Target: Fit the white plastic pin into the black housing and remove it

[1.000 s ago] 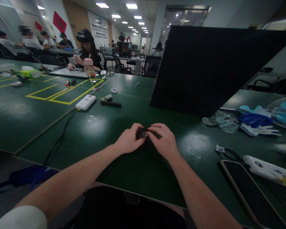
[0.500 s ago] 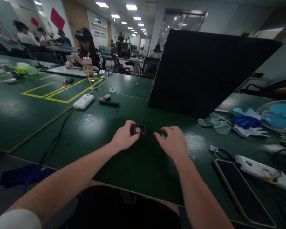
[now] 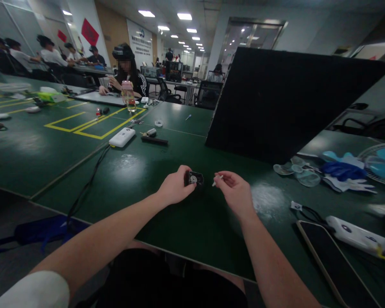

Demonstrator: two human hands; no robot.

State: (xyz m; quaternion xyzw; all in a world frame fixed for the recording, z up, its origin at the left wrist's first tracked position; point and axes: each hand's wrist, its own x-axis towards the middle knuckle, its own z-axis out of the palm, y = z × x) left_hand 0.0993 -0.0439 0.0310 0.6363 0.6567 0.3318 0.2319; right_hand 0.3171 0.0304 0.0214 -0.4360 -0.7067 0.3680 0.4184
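Note:
My left hand [image 3: 175, 189] grips a small black square part with a round white centre [image 3: 193, 178], held just above the green table [image 3: 167, 222]. My right hand [image 3: 235, 190] is a little to its right, fingers pinched on a tiny white piece [image 3: 217, 180] that points toward the black part. The two hands are apart, with a narrow gap between the part and the white piece.
A tall black board [image 3: 276, 107] stands behind the hands. A white power bank [image 3: 122, 137] with a cable and a black bar [image 3: 154, 140] lie at back left. A phone [image 3: 333, 261], a white power strip [image 3: 359, 233], gloves [image 3: 343, 171] and a fan [image 3: 383, 160] are at right. Other people sit at far tables.
My right hand let go of the black part, reached to the table at right, and now holds a tiny white piece up beside it. My left hand kept the part.

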